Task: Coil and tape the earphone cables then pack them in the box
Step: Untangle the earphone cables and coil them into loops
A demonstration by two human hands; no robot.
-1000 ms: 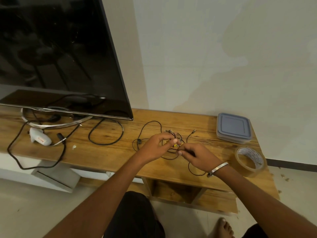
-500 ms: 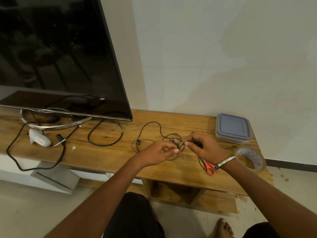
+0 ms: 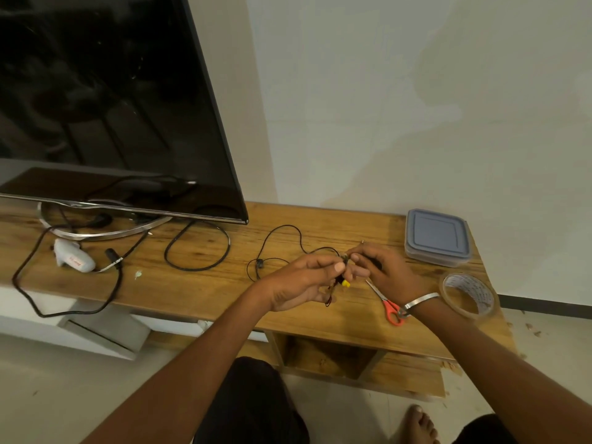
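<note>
A thin black earphone cable (image 3: 282,230) loops over the wooden TV stand (image 3: 205,283) and runs into both hands. My left hand (image 3: 304,280) pinches a small bundle of the cable, with a yellow bit showing under the fingers. My right hand (image 3: 381,270) grips the cable just to the right, fingertips touching the left hand's. A grey lidded plastic box (image 3: 437,237) sits shut at the back right. A roll of clear tape (image 3: 469,294) lies by my right wrist. Orange-handled scissors (image 3: 389,304) lie under my right hand.
A large black TV (image 3: 105,100) on a metal ring stand fills the left. A thick black power cable (image 3: 198,248), a white plug adapter (image 3: 72,256) and other leads lie left of the hands. An open shelf sits below the stand. My bare foot (image 3: 419,424) is on the floor.
My right hand moved up and right off the scissors, uncovering them, then drew back to the left hand. The loose cable loop got shorter as the bundle gathered in my left hand.
</note>
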